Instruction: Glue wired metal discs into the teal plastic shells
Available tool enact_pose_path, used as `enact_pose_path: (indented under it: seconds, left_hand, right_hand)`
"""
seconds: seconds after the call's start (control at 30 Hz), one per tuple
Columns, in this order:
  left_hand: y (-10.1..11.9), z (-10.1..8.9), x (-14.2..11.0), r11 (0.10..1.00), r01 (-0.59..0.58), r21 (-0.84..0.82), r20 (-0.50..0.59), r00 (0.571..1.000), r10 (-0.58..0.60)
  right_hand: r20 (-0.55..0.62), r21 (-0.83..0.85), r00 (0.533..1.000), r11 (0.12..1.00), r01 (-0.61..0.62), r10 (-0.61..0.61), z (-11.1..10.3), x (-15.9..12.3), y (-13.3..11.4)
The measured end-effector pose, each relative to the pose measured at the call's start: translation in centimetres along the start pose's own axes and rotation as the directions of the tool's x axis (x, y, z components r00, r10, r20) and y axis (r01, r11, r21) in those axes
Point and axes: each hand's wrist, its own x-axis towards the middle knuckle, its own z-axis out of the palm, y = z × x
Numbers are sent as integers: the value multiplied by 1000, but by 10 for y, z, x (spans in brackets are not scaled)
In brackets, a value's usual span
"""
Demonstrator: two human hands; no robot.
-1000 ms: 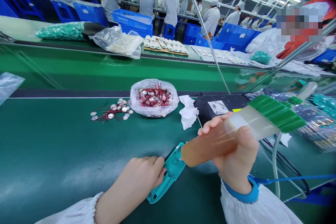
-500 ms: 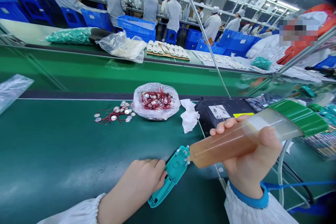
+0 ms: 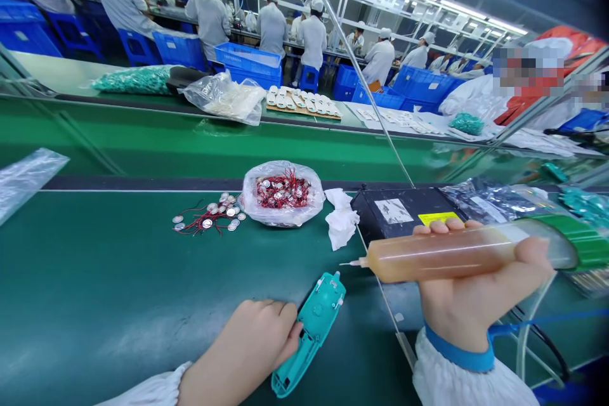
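Observation:
My left hand [image 3: 264, 333] grips the edge of a teal plastic housing half [image 3: 316, 317], its hollow inner side facing up on the green bench. Wrapped in my right hand [image 3: 476, 285] is a large dispensing syringe [image 3: 438, 255] filled with amber liquid, with a green cap at its rear. The thin needle [image 3: 351, 263] points left, above the far tip of the housing and apart from it. A blue band circles my right wrist. Beyond my left hand lie small round metal discs with red wires [image 3: 207, 216], beside a plastic bag [image 3: 280, 219] holding more of them.
A crumpled white tissue [image 3: 341, 228] lies near a black box [image 3: 404, 206] with a yellow label. Clear tubing [image 3: 526, 336] hangs at the right. Behind a green barrier, a shelf holds bags and a board of white parts [image 3: 304, 103]; several co-workers sit or stand farther back.
My right hand has drawn the syringe to the right and levelled it, lifting the needle off the housing's far end. My left hand keeps its grip; the view has shifted slightly.

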Motion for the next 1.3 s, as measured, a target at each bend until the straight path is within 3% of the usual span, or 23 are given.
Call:
enact_pose_path:
  seconds: [0.17, 0.37, 0.57, 0.87, 1.07, 1.17, 1.3]
  left_hand:
    - [0, -3, -3, 999, -4, -41, 40, 999, 5]
    - [0, 1, -6, 997, -14, -73, 17, 1000, 15]
    - [-1, 3, -4, 996, -25, -80, -7, 1000, 25]
    - [-6, 2, -8, 995, -23, -96, -55, 998, 18]
    - [-27, -7, -21, 989, 23, -148, -153, 987, -46]
    - [-38, -13, -26, 981, 78, -176, -164, 981, -108]
    - [-43, -16, -21, 980, 93, -175, -148, 982, -120]
  right_hand:
    - [-114, 70, 988, 993, -92, 99, -1, 14, 0]
    - [-90, 107, 982, 982, -156, 166, -7, 24, 5]
    - [-172, 195, 942, 948, -253, 287, -5, 25, 4]
    - [-233, 165, 954, 974, -154, 190, 0, 27, 3]
    - [-274, 146, 949, 982, -120, 157, -1, 32, 1]
    - [-231, 155, 960, 980, -124, 158, -6, 35, 4]
    - [-184, 137, 981, 990, -30, 56, -11, 37, 13]
